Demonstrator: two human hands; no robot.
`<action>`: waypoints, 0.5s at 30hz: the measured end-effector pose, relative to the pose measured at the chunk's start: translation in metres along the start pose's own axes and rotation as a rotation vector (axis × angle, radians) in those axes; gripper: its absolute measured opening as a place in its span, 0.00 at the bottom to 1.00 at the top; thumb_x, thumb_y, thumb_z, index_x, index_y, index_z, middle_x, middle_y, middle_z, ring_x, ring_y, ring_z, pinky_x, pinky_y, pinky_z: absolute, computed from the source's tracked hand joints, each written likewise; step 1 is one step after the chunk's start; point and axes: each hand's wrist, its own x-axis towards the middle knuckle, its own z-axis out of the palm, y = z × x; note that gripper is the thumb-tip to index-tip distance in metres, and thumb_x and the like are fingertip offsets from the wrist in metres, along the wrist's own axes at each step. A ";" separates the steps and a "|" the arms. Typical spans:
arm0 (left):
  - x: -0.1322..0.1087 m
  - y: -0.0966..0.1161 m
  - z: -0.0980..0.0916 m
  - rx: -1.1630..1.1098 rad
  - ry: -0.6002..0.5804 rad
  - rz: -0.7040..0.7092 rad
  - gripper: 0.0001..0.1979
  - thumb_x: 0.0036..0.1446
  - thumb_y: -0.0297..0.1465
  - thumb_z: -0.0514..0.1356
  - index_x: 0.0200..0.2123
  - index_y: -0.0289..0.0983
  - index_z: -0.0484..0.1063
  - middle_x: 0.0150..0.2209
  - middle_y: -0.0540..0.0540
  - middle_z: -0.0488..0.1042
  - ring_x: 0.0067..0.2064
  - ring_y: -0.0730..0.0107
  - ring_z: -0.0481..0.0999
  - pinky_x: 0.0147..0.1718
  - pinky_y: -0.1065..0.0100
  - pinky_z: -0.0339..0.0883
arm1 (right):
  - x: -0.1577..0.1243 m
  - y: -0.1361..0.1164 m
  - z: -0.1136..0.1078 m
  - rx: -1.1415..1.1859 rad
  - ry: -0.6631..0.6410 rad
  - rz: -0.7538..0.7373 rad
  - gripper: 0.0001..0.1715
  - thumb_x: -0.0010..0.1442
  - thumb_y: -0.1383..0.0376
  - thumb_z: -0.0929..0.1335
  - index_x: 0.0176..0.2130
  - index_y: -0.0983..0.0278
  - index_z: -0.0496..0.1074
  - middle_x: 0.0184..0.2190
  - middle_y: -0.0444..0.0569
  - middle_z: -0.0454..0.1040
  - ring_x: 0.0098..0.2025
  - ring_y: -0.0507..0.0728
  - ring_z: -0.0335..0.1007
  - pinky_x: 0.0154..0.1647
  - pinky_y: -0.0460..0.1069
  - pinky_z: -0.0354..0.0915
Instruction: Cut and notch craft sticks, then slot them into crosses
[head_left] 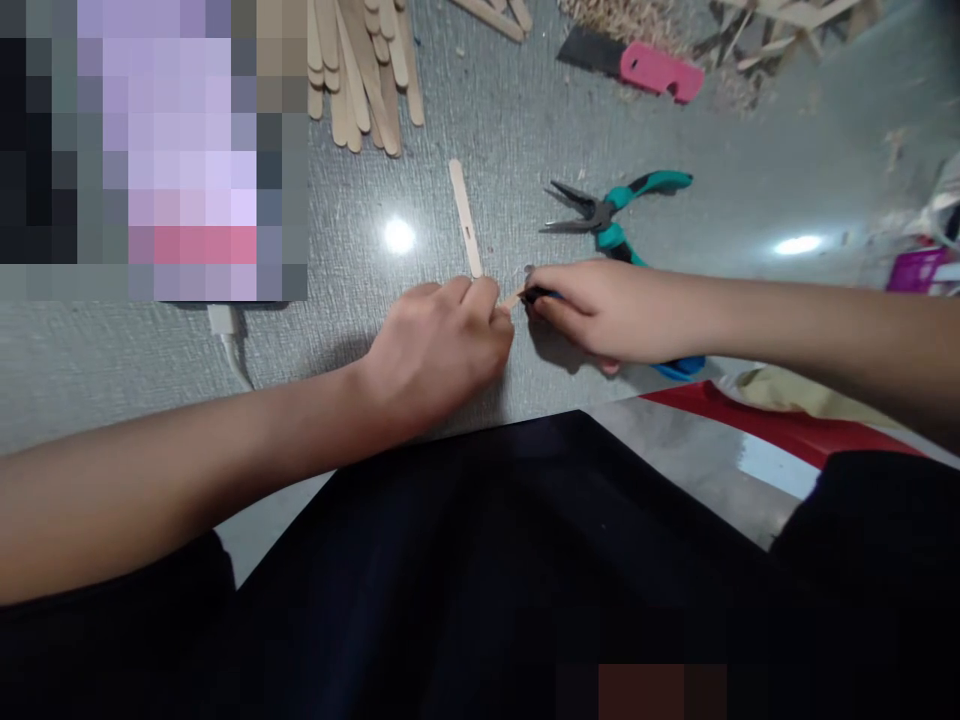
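Note:
My left hand (450, 335) is closed, its fingers pinching a small wooden stick (513, 299) whose tip shows between the two hands. My right hand (585, 305) is wrapped round a cutting tool with dark jaws (531, 295) and blue handles (681, 368); the jaws touch the stick's end. Most of the tool is hidden under the palm. Just above my left knuckles lies a wooden craft stick (463, 215) with a small dark slot in it.
Teal-handled pliers (600, 215) lie open above my right hand. Behind them are a pink-handled blade (660, 72) and wood shavings (630, 20). Craft sticks (364, 80) are piled at the top. A white cable (234, 350) runs from a blurred-out device at the left.

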 end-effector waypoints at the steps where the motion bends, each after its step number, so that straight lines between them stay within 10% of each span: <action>1: 0.000 0.000 0.000 -0.005 0.003 0.000 0.20 0.77 0.19 0.54 0.43 0.34 0.87 0.39 0.37 0.82 0.39 0.58 0.80 0.35 0.61 0.67 | -0.002 0.005 0.002 0.042 0.002 -0.014 0.09 0.85 0.60 0.65 0.56 0.60 0.74 0.29 0.44 0.80 0.20 0.60 0.78 0.28 0.53 0.64; 15: -0.003 -0.008 0.002 -0.044 0.037 0.033 0.21 0.79 0.21 0.53 0.46 0.35 0.88 0.40 0.37 0.83 0.40 0.58 0.82 0.34 0.62 0.66 | -0.005 0.009 0.031 -0.185 0.236 -0.126 0.22 0.84 0.59 0.61 0.62 0.62 0.78 0.42 0.59 0.86 0.39 0.68 0.79 0.39 0.57 0.61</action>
